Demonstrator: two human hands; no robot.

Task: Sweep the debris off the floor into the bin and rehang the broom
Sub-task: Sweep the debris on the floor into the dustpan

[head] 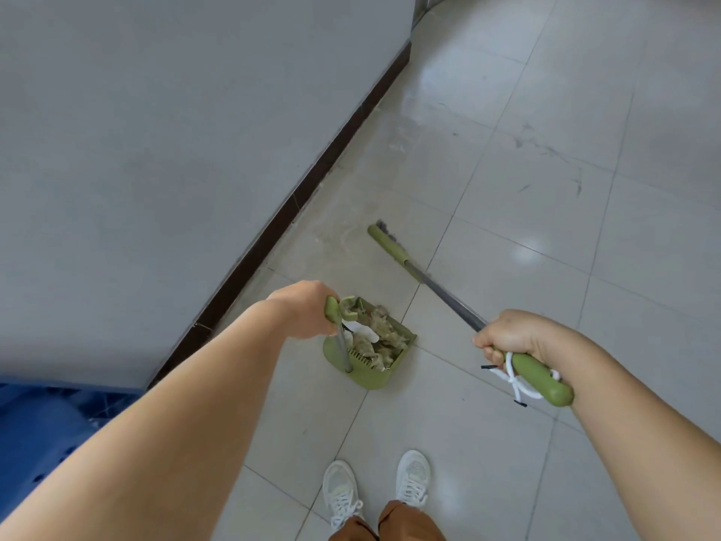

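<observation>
The sweeping step looks to be in hand. The right hand (507,337), at centre right of the frame, has its fingers curled tight round the green plastic grip of a long broom with a grey metal shaft (441,294); a white cord loop (515,378) is tied round that grip (presumably what it hangs by). The broom's green head (384,242) lies on the pale glossy floor tiles (546,189) just above centre, near the dark skirting board (312,185).

The left hand (308,310), at centre, grips the upright green handle of a green plastic dustpan (370,357), which sits on the tiles below the broom head and already holds a heap of dusty tan debris (380,331).

A greyish dust smear shows by the skirting. The next move likely calls for drawing the broom head toward the pan's mouth. No bin is in view.
</observation>
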